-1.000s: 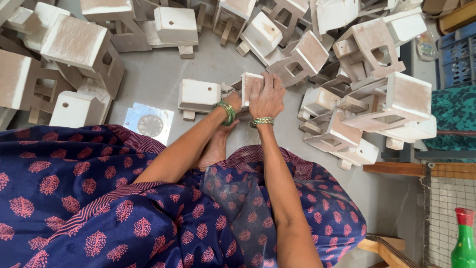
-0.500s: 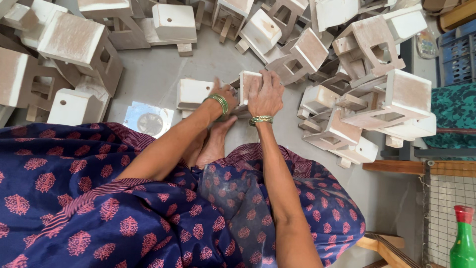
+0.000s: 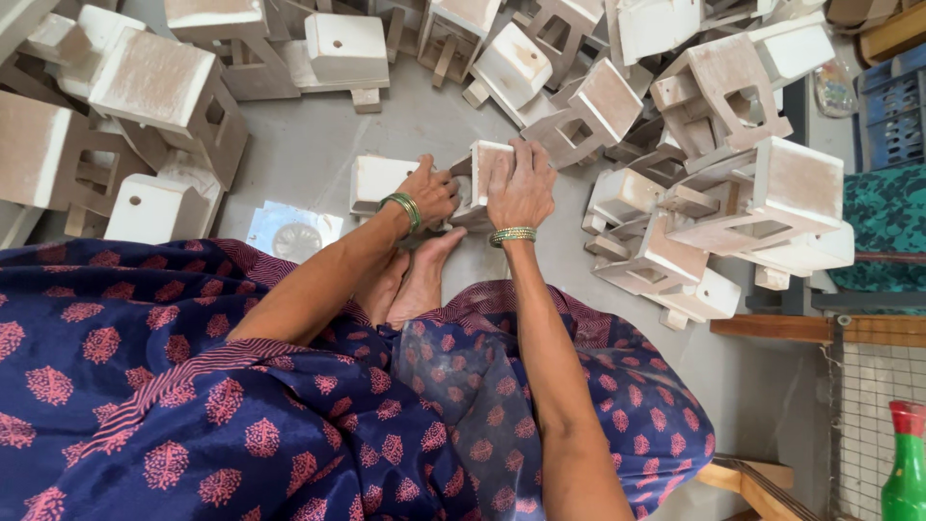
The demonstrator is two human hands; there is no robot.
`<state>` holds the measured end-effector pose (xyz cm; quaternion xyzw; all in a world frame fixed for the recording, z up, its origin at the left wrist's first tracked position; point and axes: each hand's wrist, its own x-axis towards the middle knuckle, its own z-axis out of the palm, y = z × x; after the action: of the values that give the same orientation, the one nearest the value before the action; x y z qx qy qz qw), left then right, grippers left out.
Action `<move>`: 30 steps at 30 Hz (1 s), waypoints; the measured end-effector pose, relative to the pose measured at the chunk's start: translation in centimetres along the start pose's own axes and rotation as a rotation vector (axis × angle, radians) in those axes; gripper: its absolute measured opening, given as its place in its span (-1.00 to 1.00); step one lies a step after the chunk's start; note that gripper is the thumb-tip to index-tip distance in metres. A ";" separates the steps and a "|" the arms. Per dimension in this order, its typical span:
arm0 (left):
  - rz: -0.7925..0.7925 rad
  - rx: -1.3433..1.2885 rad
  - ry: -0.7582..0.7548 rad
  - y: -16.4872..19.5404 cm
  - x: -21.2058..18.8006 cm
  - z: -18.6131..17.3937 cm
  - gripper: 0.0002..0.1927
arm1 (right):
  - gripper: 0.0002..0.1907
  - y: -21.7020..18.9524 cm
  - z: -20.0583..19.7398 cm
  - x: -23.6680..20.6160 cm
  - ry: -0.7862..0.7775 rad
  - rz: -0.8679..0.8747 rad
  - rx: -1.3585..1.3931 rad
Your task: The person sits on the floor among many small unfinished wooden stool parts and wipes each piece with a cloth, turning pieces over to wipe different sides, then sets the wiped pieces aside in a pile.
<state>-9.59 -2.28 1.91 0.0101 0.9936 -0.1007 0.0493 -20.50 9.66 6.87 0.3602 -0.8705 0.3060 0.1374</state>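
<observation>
Sitting on the grey concrete floor (image 3: 309,154) with my legs folded under a dark blue cloth printed with pink motifs (image 3: 193,405), I have a small white-painted wooden stool-like piece (image 3: 487,178) just beyond my bare feet (image 3: 410,280), close enough that both arms reach it without leaning. My right hand (image 3: 521,188) lies flat over its upper face, fingers spread and pressing down, which looks to me like a way of pinning the piece so it cannot slide or tip. My left hand (image 3: 429,193) is curled against its left side, fingers closed as if around something small; I cannot tell what, if anything, is inside the fist, because the knuckles hide it. A green bangle sits on each wrist. Touching the back of my left hand is a second white wooden block with a small hole in its face (image 3: 376,181), lying on the floor. Around me, in a loose ring, many more white wooden stool pieces (image 3: 733,193) are heaped at all angles, some on their sides, some upside down, stacked on one another to the right and across the top. A square of shiny foil-like sheet (image 3: 289,232) lies flat by my left knee, and a green plastic bottle with a red cap (image 3: 905,468) stands at the far right beside a wire mesh.
</observation>
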 end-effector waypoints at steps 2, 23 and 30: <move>0.040 0.031 -0.057 -0.2 -0.1 -0.1 -0.60 | -0.64 0.0 0.0 0.0 -0.008 0.006 -0.003; -0.024 0.021 0.037 0.6 0.4 0.8 -0.76 | -0.63 0.1 0.1 -0.2 -0.008 0.000 0.001; -0.030 0.058 0.093 0.6 0.1 0.7 -0.76 | -0.63 0.0 0.0 -0.2 -0.023 0.011 -0.002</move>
<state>-9.59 -1.78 1.12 0.0014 0.9916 -0.1296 0.0012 -20.39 9.75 6.82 0.3590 -0.8742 0.3017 0.1261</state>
